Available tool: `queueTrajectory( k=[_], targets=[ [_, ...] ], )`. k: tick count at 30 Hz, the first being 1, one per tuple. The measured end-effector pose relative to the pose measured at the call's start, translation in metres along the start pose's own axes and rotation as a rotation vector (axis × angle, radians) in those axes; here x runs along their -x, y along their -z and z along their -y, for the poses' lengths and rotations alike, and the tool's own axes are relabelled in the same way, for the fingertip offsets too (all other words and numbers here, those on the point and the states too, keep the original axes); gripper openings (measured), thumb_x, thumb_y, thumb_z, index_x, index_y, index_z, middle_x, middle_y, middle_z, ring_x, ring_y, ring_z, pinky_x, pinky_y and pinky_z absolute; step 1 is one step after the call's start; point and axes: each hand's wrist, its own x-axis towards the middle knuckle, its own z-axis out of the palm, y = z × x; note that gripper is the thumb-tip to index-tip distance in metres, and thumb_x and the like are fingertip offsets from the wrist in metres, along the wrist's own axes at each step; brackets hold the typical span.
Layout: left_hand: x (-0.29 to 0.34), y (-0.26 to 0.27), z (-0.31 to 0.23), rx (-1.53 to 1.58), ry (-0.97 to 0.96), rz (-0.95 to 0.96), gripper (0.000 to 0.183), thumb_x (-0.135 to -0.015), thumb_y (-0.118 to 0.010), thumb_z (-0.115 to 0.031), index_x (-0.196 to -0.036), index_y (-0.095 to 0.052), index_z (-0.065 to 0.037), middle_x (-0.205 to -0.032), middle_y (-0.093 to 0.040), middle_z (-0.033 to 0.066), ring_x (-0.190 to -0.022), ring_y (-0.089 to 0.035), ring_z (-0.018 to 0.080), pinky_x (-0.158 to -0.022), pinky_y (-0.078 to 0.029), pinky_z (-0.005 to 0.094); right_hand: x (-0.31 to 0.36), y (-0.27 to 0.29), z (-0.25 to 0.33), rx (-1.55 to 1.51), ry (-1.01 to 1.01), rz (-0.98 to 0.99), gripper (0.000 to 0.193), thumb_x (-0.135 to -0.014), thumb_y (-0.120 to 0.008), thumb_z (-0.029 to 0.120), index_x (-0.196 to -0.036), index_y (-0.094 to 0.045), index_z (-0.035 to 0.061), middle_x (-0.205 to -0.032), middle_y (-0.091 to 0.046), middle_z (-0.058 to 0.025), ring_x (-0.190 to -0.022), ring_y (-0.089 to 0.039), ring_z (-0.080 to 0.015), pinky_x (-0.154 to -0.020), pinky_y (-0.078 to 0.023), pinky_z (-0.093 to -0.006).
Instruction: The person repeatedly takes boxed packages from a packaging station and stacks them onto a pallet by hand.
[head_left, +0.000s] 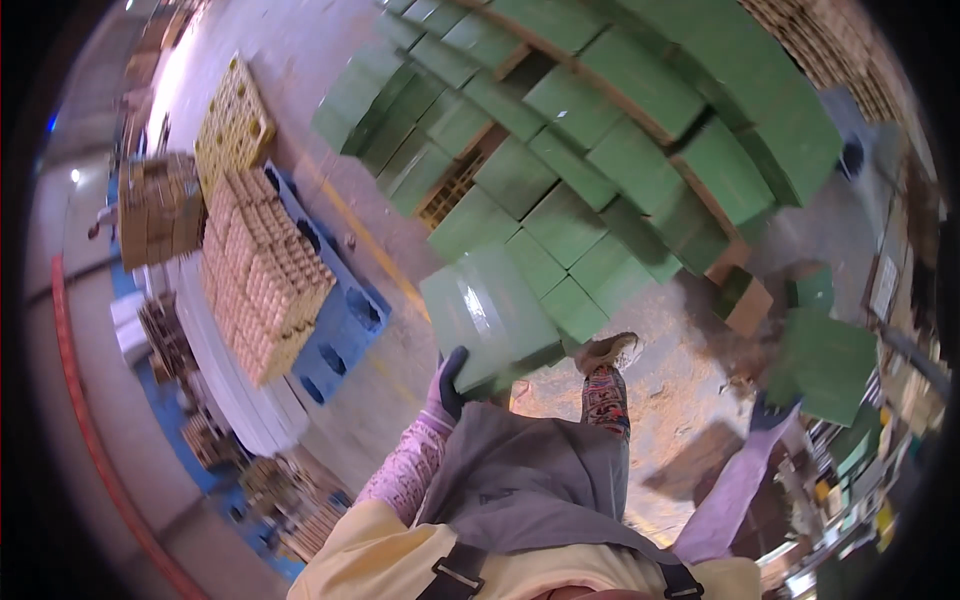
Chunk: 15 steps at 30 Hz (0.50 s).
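Observation:
My left hand point(453, 378), in a dark glove, grips the near left edge of a green cardboard box point(488, 308) with a shiny, clear-taped top. This box sits in front of my knees, against the near end of a big stack of green boxes point(560, 215). Out to the right, my right hand point(770, 412), also gloved, is closed at the lower left corner of a green cardboard panel point(822, 365). Blur and the panel partly hide its fingers, and I cannot tell whether the panel belongs to a whole box.
To the left, stacked egg trays point(262, 275) stand on a blue plastic pallet point(345, 325), with a yellow perforated panel point(232, 130) behind. A brown carton point(160, 210) is farther left. An open box point(742, 300) lies by the stack's right side. Clutter lines the right edge.

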Motion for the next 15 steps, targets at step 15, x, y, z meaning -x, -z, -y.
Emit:
queueTrajectory(
  k=[15],
  targets=[
    [-0.484,0.184,-0.25,0.157,-0.427,0.022,0.072,-0.086,-0.071,-0.022,-0.148,-0.036,-0.022,-0.132,-0.054,0.0037,-0.115,-0.058,0.0209,-0.086,-0.054,0.0379,0.246,-0.638,-0.504,0.803,0.07,1.233,0.055,-0.083,-0.07,0.012,-0.129,-0.05,-0.0081,-0.119,-0.062,-0.0157,-0.101,-0.065,-0.0211,-0.091,-0.052,-0.0314]
  ],
)
